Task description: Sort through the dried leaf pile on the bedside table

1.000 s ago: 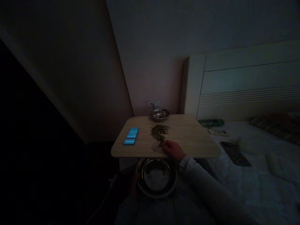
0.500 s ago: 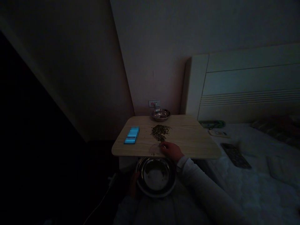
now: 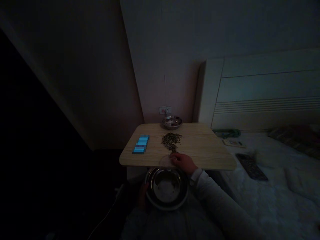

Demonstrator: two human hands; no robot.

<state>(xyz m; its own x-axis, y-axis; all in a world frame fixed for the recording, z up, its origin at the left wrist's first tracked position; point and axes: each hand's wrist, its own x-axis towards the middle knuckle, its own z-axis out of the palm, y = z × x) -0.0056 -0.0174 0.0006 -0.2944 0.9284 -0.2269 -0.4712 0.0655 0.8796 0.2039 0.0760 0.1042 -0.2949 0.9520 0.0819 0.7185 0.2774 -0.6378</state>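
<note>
A steel basin [image 3: 167, 206] rests at my lap, just under the table's front edge. My left hand [image 3: 143, 195] grips its left rim; shadow hides most of the fingers. Over the front of the wooden table [image 3: 200, 146], my right hand [image 3: 183, 162] has its fingers closed on a thin, translucent, rounded piece [image 3: 165, 160], whose exact kind I cannot make out. Just beyond my fingertips lies a spread of small dark grains or seeds [image 3: 170, 140]. Some dark bits show inside the basin.
A smaller steel bowl [image 3: 172, 123] stands at the table's back by the wall socket [image 3: 165, 110]. On the left lies a lit, pixelated phone [image 3: 141, 144]. To the right is a bed [image 3: 277, 196] with a dark patterned packet [image 3: 251, 166]. The room is dim.
A few dark bits by the table's front edge are no longer visible there. The translucent piece looks paler, and my right hand has shifted very slightly. My left hand stays at the basin.
</note>
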